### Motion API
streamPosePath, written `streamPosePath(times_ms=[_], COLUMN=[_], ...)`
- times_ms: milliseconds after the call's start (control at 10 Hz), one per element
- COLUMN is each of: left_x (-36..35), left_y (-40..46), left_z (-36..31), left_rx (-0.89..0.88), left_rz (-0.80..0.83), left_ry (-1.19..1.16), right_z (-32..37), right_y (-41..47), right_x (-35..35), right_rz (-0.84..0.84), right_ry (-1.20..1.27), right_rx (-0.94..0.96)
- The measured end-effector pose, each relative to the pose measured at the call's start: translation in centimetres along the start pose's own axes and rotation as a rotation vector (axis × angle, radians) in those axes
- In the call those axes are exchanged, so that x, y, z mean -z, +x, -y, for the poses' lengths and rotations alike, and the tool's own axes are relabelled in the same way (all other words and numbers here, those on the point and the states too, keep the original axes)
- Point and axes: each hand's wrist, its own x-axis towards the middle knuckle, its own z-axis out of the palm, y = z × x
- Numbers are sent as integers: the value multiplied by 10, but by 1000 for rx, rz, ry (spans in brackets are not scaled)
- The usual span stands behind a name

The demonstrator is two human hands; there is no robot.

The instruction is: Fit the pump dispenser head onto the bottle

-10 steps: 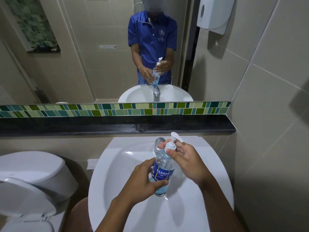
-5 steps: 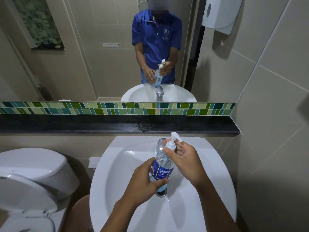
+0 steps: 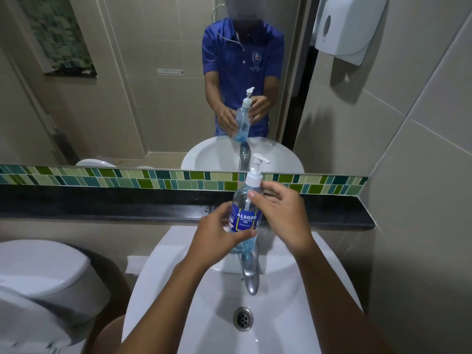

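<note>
A clear bottle (image 3: 245,203) with a blue "ALSOFF" label and a little blue gel at its bottom stands upright in the air above the tap. The white pump dispenser head (image 3: 255,175) sits on its neck, nozzle pointing right. My left hand (image 3: 217,236) grips the bottle's lower half from the left. My right hand (image 3: 283,218) is just right of the bottle with fingers spread, its thumb tip by the bottle's shoulder. Whether the pump collar is screwed tight cannot be told.
A chrome tap (image 3: 250,274) and a white sink (image 3: 158,277) with a drain (image 3: 243,318) lie below my hands. A black ledge (image 3: 127,205) runs under the mirror (image 3: 153,98). A toilet (image 3: 43,272) stands at left, and a wall dispenser (image 3: 342,26) hangs at the upper right.
The bottle has risen from over the basin and moved toward the ledge, now upright. My right hand has come off the pump collar and spread its fingers.
</note>
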Motion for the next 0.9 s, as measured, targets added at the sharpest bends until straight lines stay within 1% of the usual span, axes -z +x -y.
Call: streamPosePath(times_ms=[100, 300, 500, 600, 700, 800, 900], left_x=[0, -18, -28, -32, -32, -26, -21], left_y=[41, 113, 147, 155, 157, 147, 96], left_z=[3, 35, 58, 64, 63, 62, 71], left_rx=[-3, 46, 68, 59, 80, 81, 52], left_rz=[-18, -43, -18, -29, -4, 9, -131], left_ry=[29, 79, 76, 74, 83, 91, 86], right_z=[-6, -47, -75, -79, -72, -49, -5], right_y=[36, 102, 134, 138, 131, 120, 97], right_x=[-13, -34, -39, -39, -38, -23, 9], right_rz=[-24, -65, -70, -80, -43, -35, -71], right_ry=[-27, -82, -110, -144, -172, -173, -89], right_rx=[13, -58, -73, -46, -59, -86, 11])
